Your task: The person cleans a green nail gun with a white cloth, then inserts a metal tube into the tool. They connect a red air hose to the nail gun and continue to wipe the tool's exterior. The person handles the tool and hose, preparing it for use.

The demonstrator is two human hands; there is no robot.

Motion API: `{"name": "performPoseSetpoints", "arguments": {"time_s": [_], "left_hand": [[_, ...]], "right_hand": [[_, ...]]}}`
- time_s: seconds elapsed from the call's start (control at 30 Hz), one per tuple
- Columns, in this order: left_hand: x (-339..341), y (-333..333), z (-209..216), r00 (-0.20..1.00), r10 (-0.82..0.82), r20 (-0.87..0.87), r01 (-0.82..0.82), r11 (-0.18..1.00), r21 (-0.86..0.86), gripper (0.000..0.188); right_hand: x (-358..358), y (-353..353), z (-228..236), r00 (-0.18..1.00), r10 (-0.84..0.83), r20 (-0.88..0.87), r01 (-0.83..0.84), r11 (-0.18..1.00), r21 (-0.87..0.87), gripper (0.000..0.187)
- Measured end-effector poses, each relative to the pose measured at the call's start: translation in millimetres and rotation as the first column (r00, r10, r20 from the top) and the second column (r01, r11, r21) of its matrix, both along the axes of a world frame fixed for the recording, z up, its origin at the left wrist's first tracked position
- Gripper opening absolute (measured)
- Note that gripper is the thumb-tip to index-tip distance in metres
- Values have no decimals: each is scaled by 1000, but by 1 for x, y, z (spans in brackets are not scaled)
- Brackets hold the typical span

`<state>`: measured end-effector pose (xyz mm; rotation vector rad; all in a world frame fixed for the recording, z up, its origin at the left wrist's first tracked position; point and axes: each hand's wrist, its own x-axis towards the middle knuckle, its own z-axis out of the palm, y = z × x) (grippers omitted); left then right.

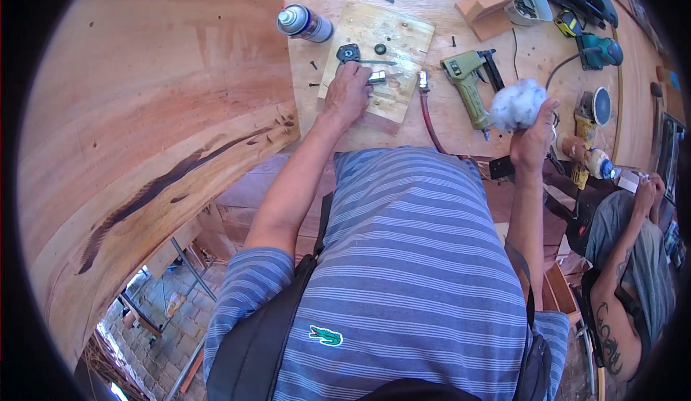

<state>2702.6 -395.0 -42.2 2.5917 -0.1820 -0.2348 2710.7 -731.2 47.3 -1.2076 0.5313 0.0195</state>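
Note:
My left hand [348,97] rests over a pale wooden board [399,30], fingers curled around a small shiny metal part [377,77] with a thin end. Just beyond the fingertips lies a black cap-like part [349,52]. A small black ring [380,49] and a thin rod [378,62] are on the board too. Raised at the right, my right hand [531,142] is closed on a fluffy white wad of stuffing [520,104]. Left of the wad, an olive-green air nailer [466,80] lies on the bench.
A spray can [309,25] stands left of the board. A red air hose [427,116] crosses the bench edge. Further right are a wooden block [486,14], a teal power tool [599,52] and a yellow grinder [586,120]. Another person's hands [648,191] work at far right.

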Motion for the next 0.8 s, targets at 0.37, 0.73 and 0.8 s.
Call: {"name": "performPoseSetpoints", "arguments": {"time_s": [0.37,0.73,0.8], "left_hand": [[11,8,47,908,-38,-417,-193,846,-497,26],[38,-41,119,700,-173,-693,-463,629,-625,24],[40,-46,122,732,-163,-661,-428,645,-633,23]], "right_hand": [[13,31,26,891,431,145,-353,857,-376,42],[36,91,36,266,918,-293,-54,-290,-956,41],[42,91,29,222,894,-388,-220,-342,-914,34]]}}
